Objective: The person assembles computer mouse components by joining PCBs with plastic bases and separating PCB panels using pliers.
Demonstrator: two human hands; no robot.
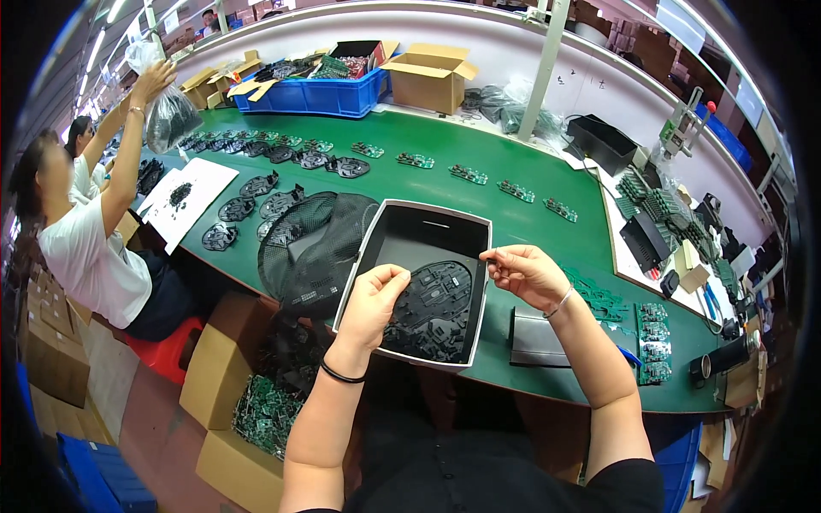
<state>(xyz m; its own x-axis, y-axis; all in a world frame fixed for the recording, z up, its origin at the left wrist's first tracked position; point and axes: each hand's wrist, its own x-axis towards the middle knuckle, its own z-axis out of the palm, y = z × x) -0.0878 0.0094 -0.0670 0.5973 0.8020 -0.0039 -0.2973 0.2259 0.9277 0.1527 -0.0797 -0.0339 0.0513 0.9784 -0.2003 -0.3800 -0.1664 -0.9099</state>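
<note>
A shallow black tray with a pale rim [374, 242] lies on the green belt in front of me. In its near half sits a rounded black plastic shell [432, 309]. My left hand [375, 301] pinches the shell's left edge with thumb and fingertips. At the tray's right rim my right hand [527, 274] holds its fingers pinched together; whether they grip the rim or a small part is unclear. A black mesh bag [310, 244] lies just left of the tray.
Black shells [259, 185] and green circuit boards [469, 174] lie in rows along the belt [530, 224]. A blue crate [318, 94] and cardboard boxes [432, 79] stand at the far end. Left, a seated person [90, 239] lifts a plastic bag [168, 115]. Stacked boards [654, 342] sit at right.
</note>
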